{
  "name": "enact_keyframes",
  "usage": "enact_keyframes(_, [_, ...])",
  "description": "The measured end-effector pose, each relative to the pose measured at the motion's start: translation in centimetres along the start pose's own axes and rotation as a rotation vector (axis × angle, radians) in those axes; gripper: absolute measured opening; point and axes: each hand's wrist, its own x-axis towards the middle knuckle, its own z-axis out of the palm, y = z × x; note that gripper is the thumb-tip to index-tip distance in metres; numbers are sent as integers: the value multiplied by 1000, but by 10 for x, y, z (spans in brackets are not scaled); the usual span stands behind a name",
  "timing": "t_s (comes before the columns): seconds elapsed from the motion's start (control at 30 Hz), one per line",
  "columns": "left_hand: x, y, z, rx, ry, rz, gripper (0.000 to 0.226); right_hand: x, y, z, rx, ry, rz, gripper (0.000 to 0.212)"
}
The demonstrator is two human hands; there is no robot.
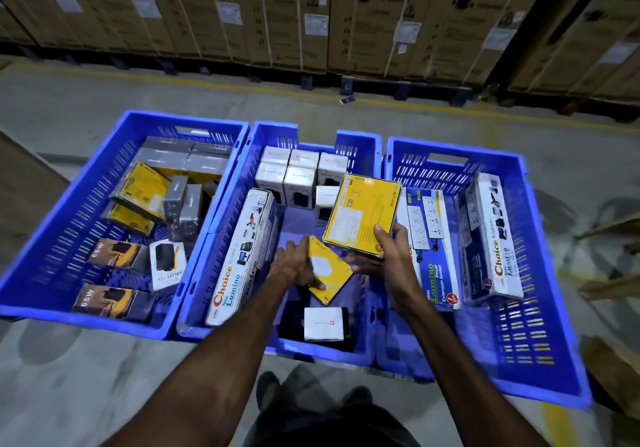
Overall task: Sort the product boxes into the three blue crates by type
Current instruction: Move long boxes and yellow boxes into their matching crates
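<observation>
Three blue crates stand side by side on the floor: a left crate, a middle crate and a right crate. My right hand grips a flat yellow box, lifted above the middle crate. My left hand holds a second yellow box lying low in the middle crate. Several white boxes stand at that crate's far end, and a long Choice Lumino box leans on its left wall.
The left crate holds yellow, grey and dark 65W boxes. Two long extension-socket boxes lie in the right crate. A small white box sits near me in the middle crate. Large cardboard cartons line the far side.
</observation>
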Motion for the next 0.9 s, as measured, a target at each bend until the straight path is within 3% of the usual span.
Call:
enact_keyframes(0.13, [5,2,-8,9,-83,-51,136,2,1,-1,22,16,4,34])
enact_keyframes(0.27, [13,-13,-5,-247,-105,-106,132,2,-1,1,-6,15,-4,31])
enact_keyframes(0.3, [11,-18,-7,-367,-95,-107,123,1,-1,2,-15,8,-4,30])
enact_keyframes(0.37, [0,-21,-14,-587,-56,-110,76,-2,-3,5,-45,-19,-8,28])
enact_keyframes(0.4, [-6,-22,-18,-668,-27,-100,55,-3,-3,6,-64,-33,-12,28])
enact_keyframes(0.47, [-25,-21,-25,-773,71,-80,39,-4,-4,8,-98,-50,-17,28])
enact_keyframes(0.6, [-70,-23,-35,-1041,328,-76,34,-4,-8,14,-89,-69,10,35])
enact_keyframes(0.73, [-129,-36,-41,-1387,516,-49,27,-6,-15,34,-49,-10,19,14])
enact_keyframes(0.8, [-154,-50,-44,-1447,609,-70,30,-7,-14,50,-110,17,-9,16])
enact_keyframes(0.9, [-187,-80,-57,-1502,733,-77,18,-11,-10,85,-203,-98,-52,14])
